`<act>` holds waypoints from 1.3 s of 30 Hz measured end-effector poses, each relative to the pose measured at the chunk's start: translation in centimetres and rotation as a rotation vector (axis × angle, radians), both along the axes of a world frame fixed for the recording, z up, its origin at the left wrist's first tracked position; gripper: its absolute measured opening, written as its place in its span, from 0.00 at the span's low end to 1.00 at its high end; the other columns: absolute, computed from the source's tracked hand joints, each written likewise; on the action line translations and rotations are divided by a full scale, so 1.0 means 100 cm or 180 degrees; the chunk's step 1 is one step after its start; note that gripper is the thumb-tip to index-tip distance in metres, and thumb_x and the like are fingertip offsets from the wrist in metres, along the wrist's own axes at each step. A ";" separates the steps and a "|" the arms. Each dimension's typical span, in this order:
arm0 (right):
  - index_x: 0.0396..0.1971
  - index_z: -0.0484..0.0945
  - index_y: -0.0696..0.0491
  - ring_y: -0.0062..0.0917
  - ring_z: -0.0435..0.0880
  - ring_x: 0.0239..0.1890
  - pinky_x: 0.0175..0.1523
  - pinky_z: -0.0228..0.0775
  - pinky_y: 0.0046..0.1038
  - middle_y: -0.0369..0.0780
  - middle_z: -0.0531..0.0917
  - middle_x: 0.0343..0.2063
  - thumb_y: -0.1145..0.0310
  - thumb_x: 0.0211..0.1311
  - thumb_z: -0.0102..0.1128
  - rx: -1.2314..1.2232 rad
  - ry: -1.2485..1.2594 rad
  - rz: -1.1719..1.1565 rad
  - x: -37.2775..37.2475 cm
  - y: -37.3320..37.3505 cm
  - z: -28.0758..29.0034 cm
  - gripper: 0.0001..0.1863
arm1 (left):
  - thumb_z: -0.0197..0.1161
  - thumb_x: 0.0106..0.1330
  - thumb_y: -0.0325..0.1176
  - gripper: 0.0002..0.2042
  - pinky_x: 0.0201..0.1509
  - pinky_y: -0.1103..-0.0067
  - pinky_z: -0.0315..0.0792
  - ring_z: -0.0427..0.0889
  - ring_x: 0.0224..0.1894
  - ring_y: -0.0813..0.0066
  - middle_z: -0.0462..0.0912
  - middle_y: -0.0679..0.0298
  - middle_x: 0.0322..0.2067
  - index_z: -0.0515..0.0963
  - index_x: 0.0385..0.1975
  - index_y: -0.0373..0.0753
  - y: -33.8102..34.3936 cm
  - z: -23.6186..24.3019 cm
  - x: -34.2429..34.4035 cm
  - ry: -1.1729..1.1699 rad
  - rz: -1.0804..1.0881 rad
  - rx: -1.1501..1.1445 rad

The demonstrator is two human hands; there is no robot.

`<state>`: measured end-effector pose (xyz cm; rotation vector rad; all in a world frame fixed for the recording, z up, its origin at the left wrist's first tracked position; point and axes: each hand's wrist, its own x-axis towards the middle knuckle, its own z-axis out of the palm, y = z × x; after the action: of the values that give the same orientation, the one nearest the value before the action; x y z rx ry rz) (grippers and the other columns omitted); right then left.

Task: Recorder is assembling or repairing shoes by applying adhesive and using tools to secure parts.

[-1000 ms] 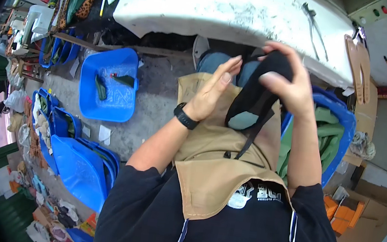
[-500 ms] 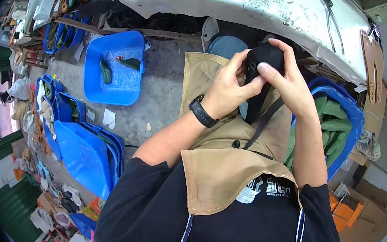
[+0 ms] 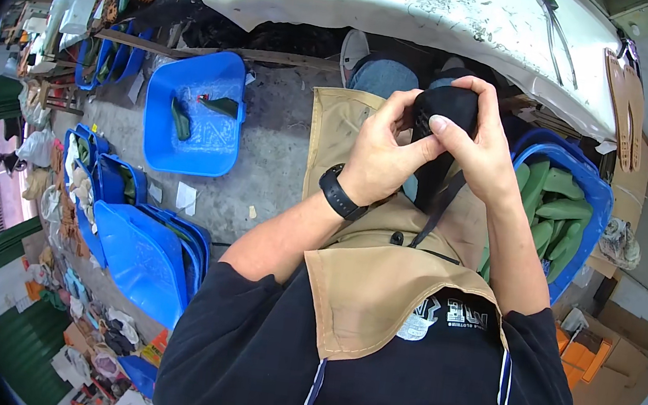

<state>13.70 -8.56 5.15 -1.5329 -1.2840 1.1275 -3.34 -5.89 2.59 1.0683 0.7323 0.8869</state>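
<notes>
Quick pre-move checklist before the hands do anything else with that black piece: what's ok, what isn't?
1. Left hand on the black piece: ok, fingers wrapped around it.
2. Right hand on it: ok, thumb pressing the top.
3. Black strap free: ok, hangs loose over the tan apron.
4. Blue bin of green pieces near the right forearm: ok.
5. Underside of the piece: cannot tell, hidden by the fingers.

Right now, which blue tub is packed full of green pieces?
The blue tub beside the right hand. It's heaped with green pieces; the blue tub on the floor holds only a couple.
</notes>
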 end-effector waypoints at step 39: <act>0.76 0.55 0.57 0.36 0.66 0.70 0.74 0.54 0.36 0.51 0.64 0.70 0.44 0.78 0.49 -0.0161 0.1190 0.0432 0.008 -0.004 -0.044 0.40 | 0.61 0.71 0.46 0.34 0.68 0.68 0.65 0.73 0.57 0.59 0.69 0.52 0.62 0.59 0.73 0.38 0.046 -0.026 0.008 0.0333 -0.0552 0.1577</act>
<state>14.45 -8.98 0.72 -1.2094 -1.1201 1.4641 -2.51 -1.25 -0.04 1.6019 0.5036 0.8884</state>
